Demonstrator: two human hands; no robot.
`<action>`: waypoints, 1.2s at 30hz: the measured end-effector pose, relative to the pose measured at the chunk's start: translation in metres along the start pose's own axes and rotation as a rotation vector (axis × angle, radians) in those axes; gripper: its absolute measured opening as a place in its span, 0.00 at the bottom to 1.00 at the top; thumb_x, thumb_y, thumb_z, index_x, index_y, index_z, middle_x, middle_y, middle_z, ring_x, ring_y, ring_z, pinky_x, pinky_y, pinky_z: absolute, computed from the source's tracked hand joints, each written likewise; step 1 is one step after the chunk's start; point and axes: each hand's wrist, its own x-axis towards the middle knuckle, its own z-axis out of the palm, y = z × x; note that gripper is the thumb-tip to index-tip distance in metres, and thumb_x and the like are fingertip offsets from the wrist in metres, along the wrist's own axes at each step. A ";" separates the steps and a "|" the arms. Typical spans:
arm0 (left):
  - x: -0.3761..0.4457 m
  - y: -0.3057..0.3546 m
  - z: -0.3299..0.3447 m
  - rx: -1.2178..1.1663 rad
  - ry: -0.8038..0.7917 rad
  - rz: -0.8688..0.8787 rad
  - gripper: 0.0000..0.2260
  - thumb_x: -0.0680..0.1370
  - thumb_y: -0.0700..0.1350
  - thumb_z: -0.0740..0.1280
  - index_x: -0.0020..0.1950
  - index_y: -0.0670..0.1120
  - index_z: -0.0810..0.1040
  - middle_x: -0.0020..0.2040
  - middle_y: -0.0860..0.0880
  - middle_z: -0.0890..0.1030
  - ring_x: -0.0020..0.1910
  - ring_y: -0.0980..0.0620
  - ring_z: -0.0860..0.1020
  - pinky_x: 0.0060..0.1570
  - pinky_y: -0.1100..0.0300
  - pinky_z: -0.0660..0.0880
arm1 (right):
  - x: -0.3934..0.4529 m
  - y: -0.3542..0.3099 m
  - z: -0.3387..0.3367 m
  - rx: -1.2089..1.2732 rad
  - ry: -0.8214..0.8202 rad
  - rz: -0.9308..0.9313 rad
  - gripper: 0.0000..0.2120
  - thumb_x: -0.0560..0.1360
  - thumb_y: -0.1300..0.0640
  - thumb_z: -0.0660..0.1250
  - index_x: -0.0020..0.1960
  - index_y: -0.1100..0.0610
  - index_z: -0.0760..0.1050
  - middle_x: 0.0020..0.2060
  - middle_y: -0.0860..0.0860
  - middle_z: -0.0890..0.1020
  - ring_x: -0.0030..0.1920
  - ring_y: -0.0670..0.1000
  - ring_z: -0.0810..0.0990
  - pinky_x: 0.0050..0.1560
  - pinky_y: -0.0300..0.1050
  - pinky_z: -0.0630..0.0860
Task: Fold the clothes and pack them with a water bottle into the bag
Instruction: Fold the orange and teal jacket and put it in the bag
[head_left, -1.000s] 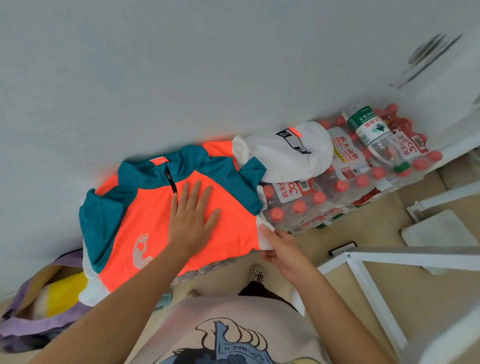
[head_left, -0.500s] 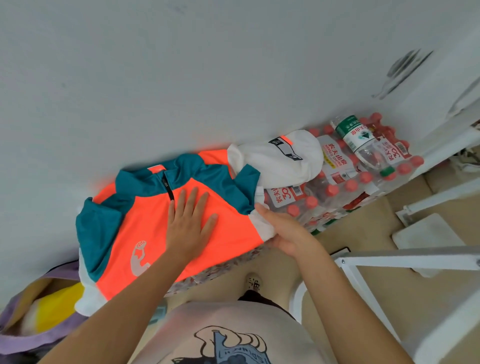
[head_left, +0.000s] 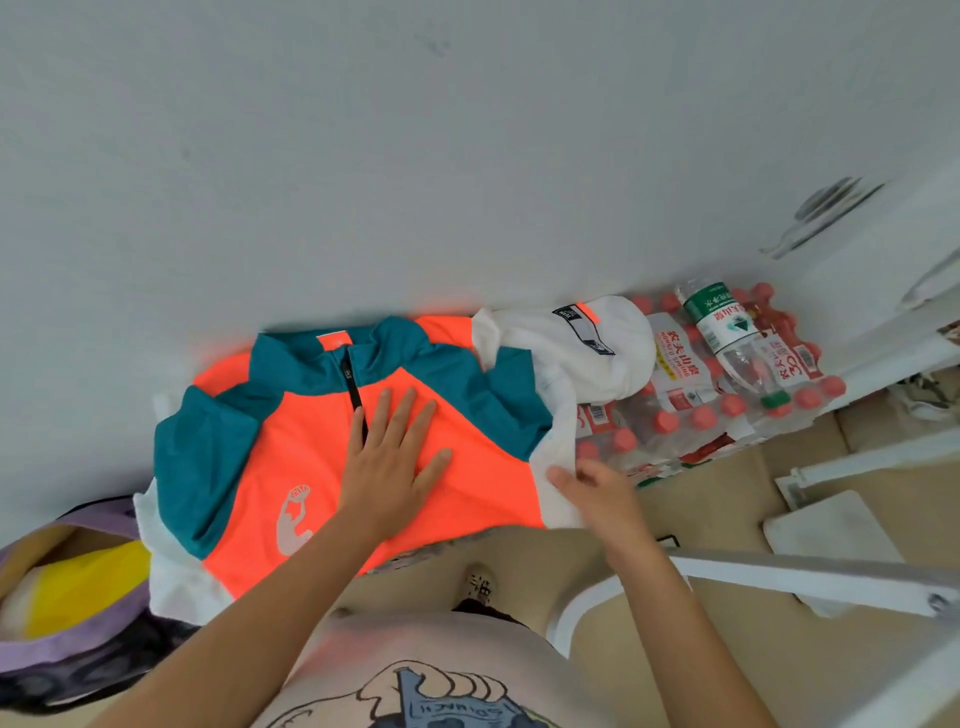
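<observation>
Left hand (head_left: 387, 470): flat, fingers spread, palm down on the orange chest panel of the jersey (head_left: 483, 483), just below the zip (head_left: 355, 387). It grips nothing.

Right hand (head_left: 597, 491): at the jersey's right edge, fingers loosely curled and touching the white sleeve cuff (head_left: 558, 447). Whether the cuff is pinched cannot be told. The two hands are apart, with orange fabric between them.

The jersey lies spread front-up against the wall (head_left: 363, 156), beyond both hands. A white cap (head_left: 582, 338) rests beyond the right hand, touching the jersey's right shoulder. The bottle (head_left: 727, 338), green label and green lid, lies on its side on a pack of red-capped bottles (head_left: 675, 415), further right of the right hand. The bag (head_left: 67, 618), purple with a yellow interior, sits open to the left of the left forearm, beside the jersey's lower left corner.
</observation>
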 end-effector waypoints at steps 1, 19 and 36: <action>0.001 0.000 0.000 0.006 -0.002 0.004 0.32 0.78 0.65 0.47 0.78 0.51 0.62 0.79 0.48 0.60 0.79 0.44 0.53 0.76 0.41 0.49 | -0.006 0.006 0.000 0.014 -0.011 0.005 0.15 0.76 0.51 0.70 0.39 0.63 0.76 0.32 0.52 0.76 0.35 0.49 0.74 0.36 0.41 0.67; 0.000 -0.001 -0.005 0.049 -0.014 0.049 0.32 0.78 0.66 0.48 0.76 0.50 0.66 0.78 0.47 0.62 0.78 0.43 0.56 0.75 0.40 0.50 | -0.020 0.044 -0.018 0.054 -0.196 0.167 0.18 0.73 0.50 0.74 0.41 0.65 0.77 0.35 0.57 0.85 0.33 0.51 0.83 0.38 0.45 0.80; 0.001 -0.001 -0.006 0.070 -0.042 0.039 0.31 0.78 0.65 0.48 0.77 0.51 0.65 0.78 0.48 0.61 0.79 0.44 0.55 0.76 0.41 0.49 | 0.071 -0.068 -0.050 0.224 0.293 -0.237 0.05 0.79 0.53 0.66 0.47 0.51 0.79 0.43 0.47 0.84 0.41 0.47 0.84 0.40 0.38 0.81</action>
